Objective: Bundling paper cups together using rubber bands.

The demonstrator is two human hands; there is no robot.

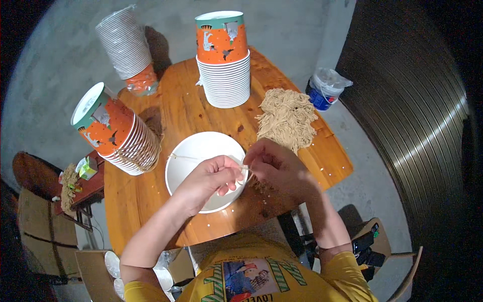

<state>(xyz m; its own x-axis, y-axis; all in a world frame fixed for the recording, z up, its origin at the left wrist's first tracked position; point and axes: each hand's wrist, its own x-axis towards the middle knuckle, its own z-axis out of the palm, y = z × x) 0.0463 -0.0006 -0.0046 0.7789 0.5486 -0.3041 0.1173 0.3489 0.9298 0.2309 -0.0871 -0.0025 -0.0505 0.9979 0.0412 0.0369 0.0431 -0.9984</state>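
Note:
A white round paper bucket (177, 181) stands mouth up near the table's front edge. A thin tan cord (185, 158) crosses from its left rim toward my hands. My left hand (214, 176) reaches over the bucket, thumb and fingers pinched on the cord at the right rim. Just outside that rim, my right hand (279, 163) is closed, its fingertips pinching the cord beside the left fingertips. The fingertips are partly shaded, so the exact hold is hard to make out. Beyond my right hand lies a loose heap of tan cords (287, 118).
Stacked orange-printed paper buckets stand at the back (223, 75) and left (113, 128); cords hang on the left stack. A plastic-wrapped bucket stack (126, 45) is farther back. A blue pail (326, 88) stands past the table (143, 211). Chairs (385, 241) flank me.

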